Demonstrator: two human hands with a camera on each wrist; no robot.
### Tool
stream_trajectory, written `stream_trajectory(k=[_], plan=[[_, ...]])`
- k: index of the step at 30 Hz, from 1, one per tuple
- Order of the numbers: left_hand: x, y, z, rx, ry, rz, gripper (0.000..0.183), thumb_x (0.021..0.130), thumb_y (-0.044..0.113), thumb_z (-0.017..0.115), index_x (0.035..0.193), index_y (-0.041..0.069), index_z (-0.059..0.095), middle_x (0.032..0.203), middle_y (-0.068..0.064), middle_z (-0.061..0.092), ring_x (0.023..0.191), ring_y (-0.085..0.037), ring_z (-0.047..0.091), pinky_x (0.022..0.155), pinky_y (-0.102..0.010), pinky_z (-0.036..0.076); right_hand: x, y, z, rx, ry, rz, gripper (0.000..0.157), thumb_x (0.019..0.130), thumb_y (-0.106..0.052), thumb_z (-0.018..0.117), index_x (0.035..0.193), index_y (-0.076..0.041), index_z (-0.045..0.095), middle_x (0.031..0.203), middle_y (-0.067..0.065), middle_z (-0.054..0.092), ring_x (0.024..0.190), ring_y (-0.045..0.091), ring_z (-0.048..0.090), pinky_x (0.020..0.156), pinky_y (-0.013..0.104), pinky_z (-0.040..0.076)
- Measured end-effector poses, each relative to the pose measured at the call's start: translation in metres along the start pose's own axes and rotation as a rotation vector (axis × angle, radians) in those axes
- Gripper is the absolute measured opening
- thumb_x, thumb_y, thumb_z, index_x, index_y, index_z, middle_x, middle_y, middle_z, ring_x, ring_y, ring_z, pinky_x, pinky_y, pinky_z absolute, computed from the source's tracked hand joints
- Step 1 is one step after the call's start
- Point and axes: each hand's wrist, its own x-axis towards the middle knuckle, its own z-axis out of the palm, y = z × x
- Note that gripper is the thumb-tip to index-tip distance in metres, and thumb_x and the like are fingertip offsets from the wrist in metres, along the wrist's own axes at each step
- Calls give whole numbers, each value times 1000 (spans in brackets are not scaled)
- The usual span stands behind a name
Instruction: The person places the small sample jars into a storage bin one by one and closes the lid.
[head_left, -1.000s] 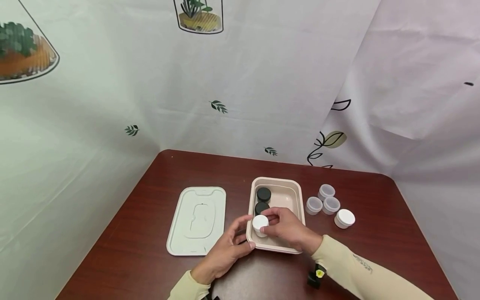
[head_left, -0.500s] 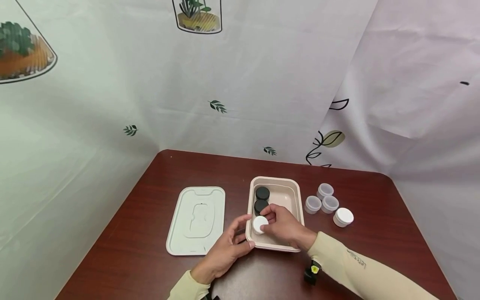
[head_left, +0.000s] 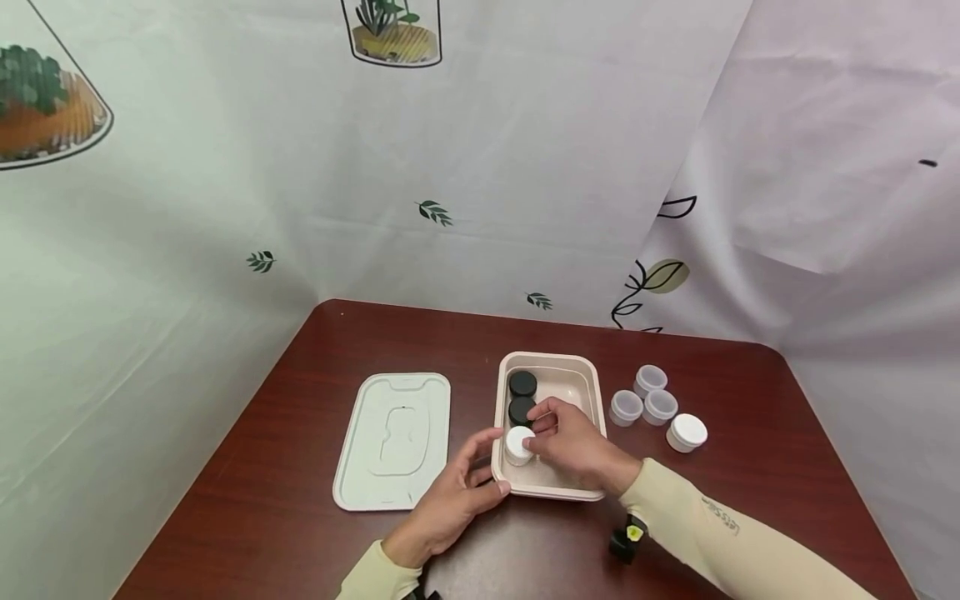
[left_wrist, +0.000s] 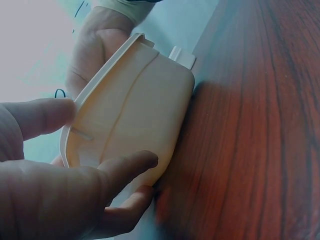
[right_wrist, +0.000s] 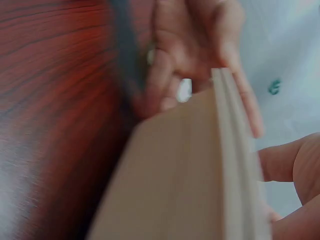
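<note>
Reddish-brown wood-grain table (head_left: 285, 500), with rounded far corners and a pale sheen along the near side. Nearest, at the bottom of the head view, pale cream long sleeves (head_left: 712, 529) on both forearms, plus a small black device (head_left: 622, 546) with a yellow patch under the right wrist. Just beyond, left hand (head_left: 453, 500) at the near left corner of a pale beige, rounded rectangular tray (head_left: 570, 387). Fingers extended and spread around that corner, touching the rim, without any clenching.

Reaching over the near right part of the tray, right hand (head_left: 573, 446), with thumb at the edge of a small round white jar (head_left: 517, 457) and forefinger stretched toward the nearer black container behind. Pinched or merely touched: cannot tell, with the jar hidden by the tray wall in the blurred right wrist view. Seen from the head, upright inside the tray, toward the near left corner.

On the table left of the tray, a flat white rounded rectangular lid (head_left: 393, 442) with moulded outlines. To the right, a second white jar (head_left: 687, 433), upright. Farther back along the tray's left wall, two small round black-topped containers (head_left: 522, 384) in a row. Right of the tray, three small translucent round cups (head_left: 660, 407), clustered together. Farthest, white wrinkled fabric (head_left: 525, 150) printed with leaf sprigs and potted plants.
</note>
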Motion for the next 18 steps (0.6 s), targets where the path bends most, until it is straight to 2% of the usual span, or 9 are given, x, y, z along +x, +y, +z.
stream_trajectory(k=[6, 12, 15, 18], plan=[[2, 1, 1, 5, 7, -4, 77, 94, -2, 69, 161, 9, 32, 161, -26, 26, 137, -36, 53, 99, -30, 54, -6, -16, -26, 32, 38, -4, 41, 89, -3, 77, 126, 5, 60, 118, 24, 66, 101, 23, 67, 89, 32, 58], [1, 1, 0, 11, -1, -12, 79, 94, -4, 69, 162, 10, 30, 161, -26, 26, 134, -33, 56, 99, -31, 54, -16, -18, -73, 110, 104, -18, 47, 97, -10, 72, 138, 5, 53, 132, 24, 61, 104, 16, 67, 89, 30, 57], [1, 1, -1, 18, -6, -12, 79, 94, -4, 68, 162, 10, 30, 161, -26, 26, 131, -31, 58, 99, -32, 54, -24, -13, -101, 208, 146, -33, 47, 99, -10, 70, 140, 3, 51, 129, 17, 62, 104, 10, 67, 91, 27, 58], [1, 0, -1, 20, -5, -13, 78, 94, -4, 68, 161, 12, 32, 161, -26, 25, 129, -29, 59, 98, -31, 54, -33, -2, -129, 346, 184, -44, 37, 100, -7, 69, 133, -4, 54, 118, 2, 66, 103, 6, 69, 93, 23, 59]])
